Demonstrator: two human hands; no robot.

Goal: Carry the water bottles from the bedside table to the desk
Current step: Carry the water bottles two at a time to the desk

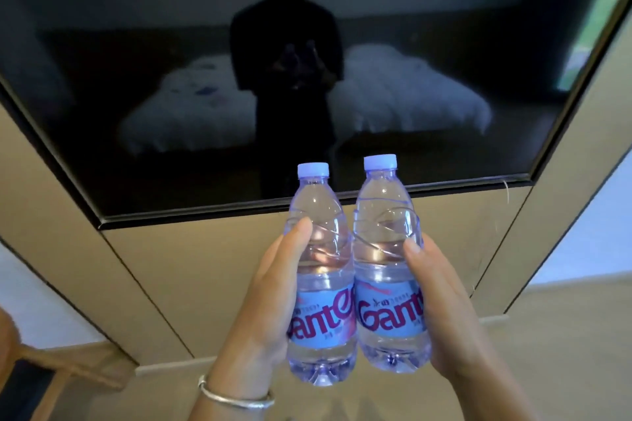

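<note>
Two clear water bottles with pale blue caps and blue labels stand upright side by side in the air, touching each other. My left hand (263,304) grips the left bottle (319,270) from its left side, thumb on the front. The right bottle (388,260) is held by my right hand (444,311), wrapped round its right side. A silver bangle sits on my left wrist. Neither the bedside table nor the desk is visible.
A large dark wall-mounted TV screen (171,79) fills the upper view and reflects a bed and a standing person. Beige wall panels (191,270) lie below it, above a pale floor (564,335). A wooden chair part (68,369) shows at the lower left.
</note>
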